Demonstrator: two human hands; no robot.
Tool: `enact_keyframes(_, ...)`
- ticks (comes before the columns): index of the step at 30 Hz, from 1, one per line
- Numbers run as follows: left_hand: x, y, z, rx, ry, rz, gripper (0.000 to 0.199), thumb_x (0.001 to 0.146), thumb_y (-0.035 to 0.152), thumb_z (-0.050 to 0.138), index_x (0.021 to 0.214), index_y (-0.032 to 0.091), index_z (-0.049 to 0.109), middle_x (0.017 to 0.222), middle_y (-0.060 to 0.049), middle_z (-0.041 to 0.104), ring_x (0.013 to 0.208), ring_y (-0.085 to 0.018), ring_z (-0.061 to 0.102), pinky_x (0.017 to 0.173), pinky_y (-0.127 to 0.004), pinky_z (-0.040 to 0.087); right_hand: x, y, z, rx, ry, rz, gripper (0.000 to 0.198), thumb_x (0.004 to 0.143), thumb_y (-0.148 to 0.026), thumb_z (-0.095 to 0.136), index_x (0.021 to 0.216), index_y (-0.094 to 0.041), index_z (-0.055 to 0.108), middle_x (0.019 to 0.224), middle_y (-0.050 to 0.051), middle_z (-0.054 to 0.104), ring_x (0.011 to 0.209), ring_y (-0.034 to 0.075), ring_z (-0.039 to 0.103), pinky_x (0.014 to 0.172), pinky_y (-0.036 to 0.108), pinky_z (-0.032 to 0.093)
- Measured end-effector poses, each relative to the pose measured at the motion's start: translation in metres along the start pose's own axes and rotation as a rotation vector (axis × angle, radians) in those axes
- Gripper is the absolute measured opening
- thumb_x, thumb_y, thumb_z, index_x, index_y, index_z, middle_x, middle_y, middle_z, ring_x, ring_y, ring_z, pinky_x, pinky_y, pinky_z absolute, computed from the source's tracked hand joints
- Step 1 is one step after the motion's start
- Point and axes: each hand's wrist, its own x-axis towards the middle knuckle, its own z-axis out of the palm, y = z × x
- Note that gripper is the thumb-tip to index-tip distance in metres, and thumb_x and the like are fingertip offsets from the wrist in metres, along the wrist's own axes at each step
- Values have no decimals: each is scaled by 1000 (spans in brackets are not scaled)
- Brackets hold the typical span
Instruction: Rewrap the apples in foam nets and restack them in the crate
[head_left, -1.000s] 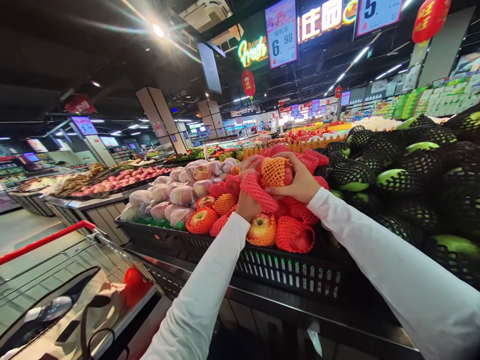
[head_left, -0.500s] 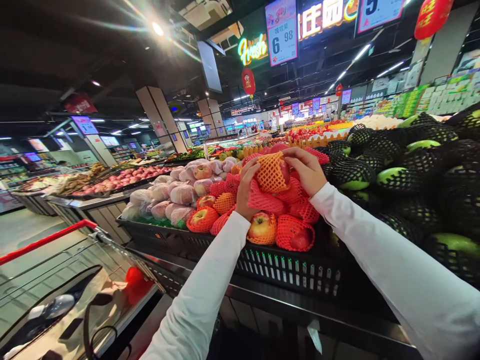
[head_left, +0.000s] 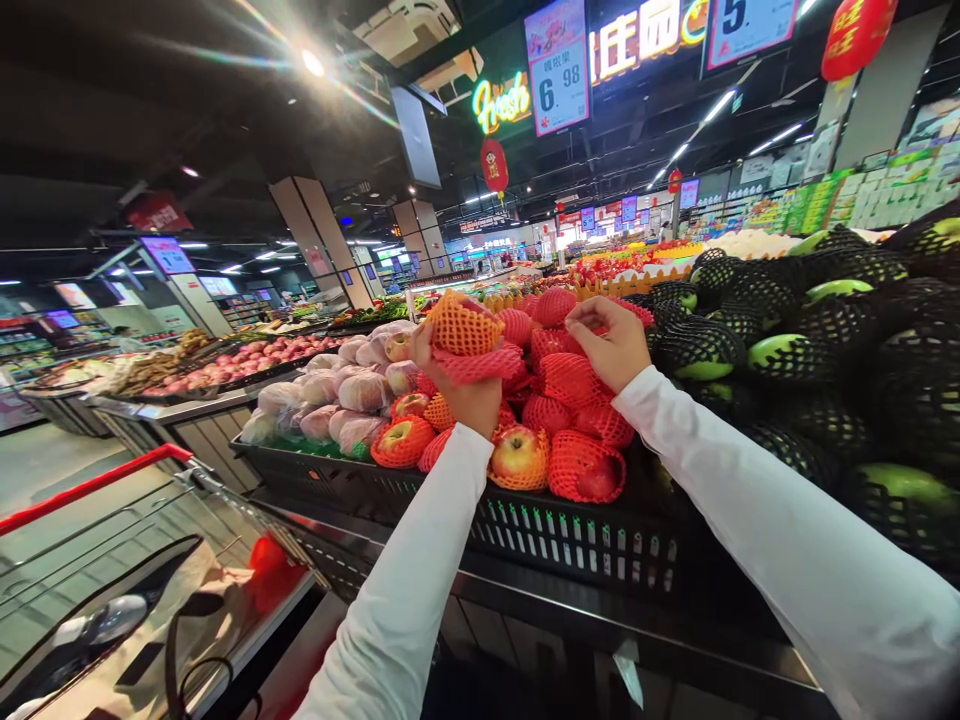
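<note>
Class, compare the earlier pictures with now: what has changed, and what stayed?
The left hand has carried the orange-netted fruit leftward, a red net beneath it. The right hand has let go of that fruit. The black crate and shopping cart stayed put.

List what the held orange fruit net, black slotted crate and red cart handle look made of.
Held orange net: probably matte plastic foam, given its thick, soft-looking mesh.
Black slotted crate: likely moulded plastic, dull, with evenly repeated openings.
Red cart handle: smooth, uniform colour suggests plastic, though coated metal is possible.
</note>
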Motion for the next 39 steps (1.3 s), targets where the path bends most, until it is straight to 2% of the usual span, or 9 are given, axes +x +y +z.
enact_keyframes(4, 4, 8, -5, 164, 170, 58, 83, 63, 42, 83, 131, 17, 44, 130, -15, 53, 132, -33, 46, 118, -52, 32, -1, -3, -2, -47, 7, -34, 6, 78, -24, 61, 77, -18, 62, 75, 2, 62, 70, 15, 56, 67, 30, 48)
enact_keyframes(9, 4, 7, -4, 200, -250, 145, 67, 64, 36, 80, 122, 15, 52, 122, -15, 57, 118, -34, 53, 105, -51, 42, 0, -2, -3, -71, 27, -45, 3, 79, -20, 60, 78, -18, 61, 76, 2, 62, 71, 15, 56, 69, 30, 49)
enact_keyframes(12, 3, -1, -4, 87, -439, 255, 40, 72, 35, 72, 105, 17, 60, 112, -13, 64, 110, -31, 58, 102, -50, 43, 0, -1, -4, -85, 18, -32, 2, 80, -19, 60, 80, -18, 62, 77, 2, 62, 72, 15, 56, 70, 30, 49)
enact_keyframes(15, 2, -9, -4, 15, -410, 189, 19, 79, 36, 62, 87, 19, 61, 93, -9, 67, 95, -27, 63, 94, -46, 48, 0, -2, -4, -88, 5, -21, 1, 81, -18, 60, 80, -18, 61, 78, 2, 61, 73, 16, 56, 71, 30, 48)
enact_keyframes(21, 0, -10, -2, 126, -231, -13, 22, 79, 42, 60, 74, 20, 57, 79, -8, 64, 82, -25, 61, 81, -41, 51, -1, -3, -3, -86, 2, -36, 1, 80, -17, 60, 79, -17, 61, 77, 2, 61, 71, 15, 55, 68, 29, 47)
enact_keyframes(25, 8, 9, -3, 135, -101, -8, 23, 82, 42, 57, 80, 20, 57, 85, -9, 62, 90, -27, 61, 93, -46, 47, 0, 0, -4, -94, 12, -57, 6, 79, -24, 61, 78, -18, 61, 76, 2, 62, 70, 16, 56, 67, 29, 47)
enact_keyframes(29, 30, 34, 8, 91, -12, 3, 30, 82, 43, 62, 99, 19, 55, 106, -12, 60, 113, -31, 56, 108, -52, 36, 2, -5, -9, -50, 31, -60, 32, 90, -49, 54, 80, -19, 61, 77, 3, 63, 73, 18, 57, 72, 33, 49)
enact_keyframes(35, 43, 40, 59, -25, -430, 224, 72, 74, 18, 62, 138, 13, 30, 141, -22, 44, 135, -34, 43, 109, -51, 41, 2, -12, -15, -4, -55, -137, 42, 86, -50, 59, 115, -20, 61, 110, 7, 65, 91, 21, 60, 74, 33, 50)
enact_keyframes(39, 38, 43, 59, -18, -472, 365, 75, 66, 17, 67, 134, 11, 35, 135, -20, 49, 130, -33, 46, 110, -48, 41, 6, 1, -14, -128, 7, -90, 35, 78, -37, 57, 106, -16, 64, 92, 7, 66, 77, 19, 58, 69, 32, 48)
